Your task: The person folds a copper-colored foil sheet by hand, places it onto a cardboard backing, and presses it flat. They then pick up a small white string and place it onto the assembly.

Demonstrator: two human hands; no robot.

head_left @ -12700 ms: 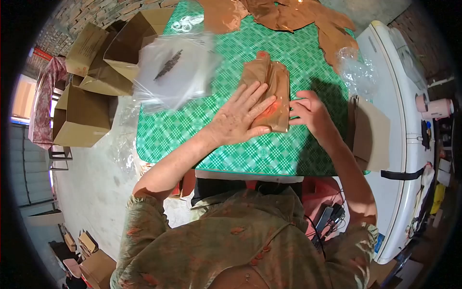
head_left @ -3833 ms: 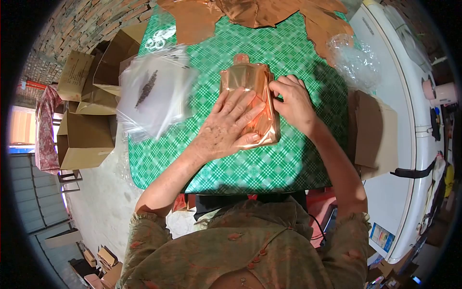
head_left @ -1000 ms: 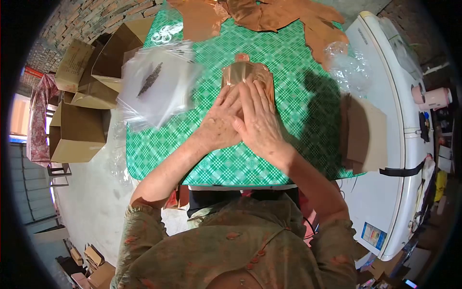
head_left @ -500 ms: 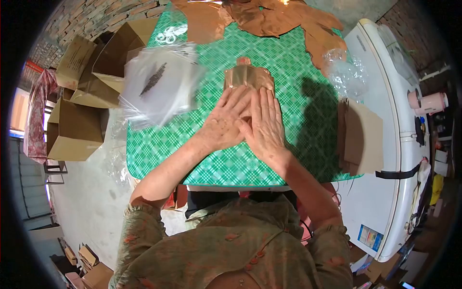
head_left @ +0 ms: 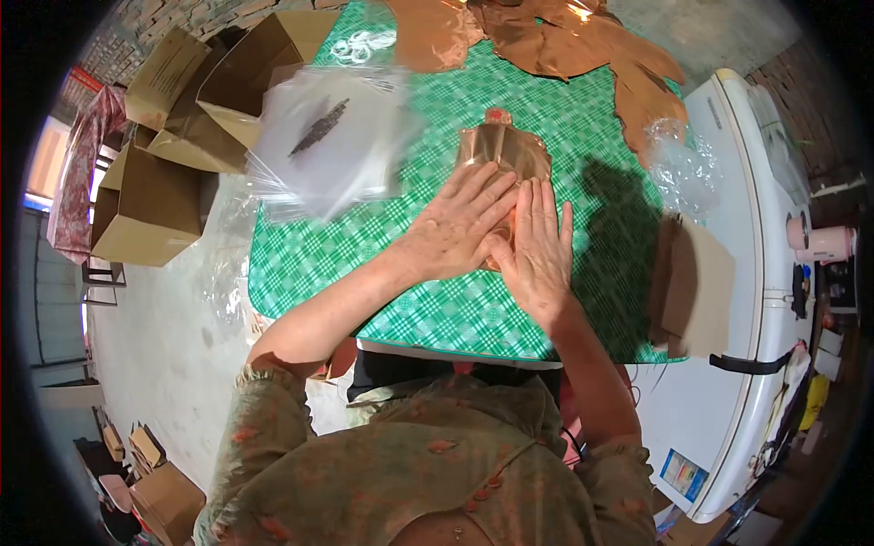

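Observation:
A flat, shiny copper-coloured foil piece (head_left: pixel 501 146) with a narrow tab at its top lies on the green checked tablecloth (head_left: pixel 419 314); it looks like an uninflated foil balloon. My left hand (head_left: pixel 460 223) rests flat on its left and middle part, fingers stretched out and slightly spread. Beside it, my right hand (head_left: pixel 539 255) presses flat on the right part, fingers straight. Both thumbs come close together over the foil's lower part. The hands cover most of the foil's lower half. Neither hand is gripping anything.
Clear plastic bags (head_left: pixel 364 146) with a dark printed patch lie stacked at left. White rings (head_left: pixel 362 45) sit behind them. More copper foil pieces (head_left: pixel 546 45) cover the far edge. Crumpled clear plastic (head_left: pixel 678 168), cardboard (head_left: pixel 696 291) and a white fridge (head_left: pixel 728 227) are at right, open boxes (head_left: pixel 150 209) at left.
The camera view has shifted, so the table appears farther right. My left hand's fingers are more spread, and a bit of foil now shows below the hands. Both hands stay on the foil.

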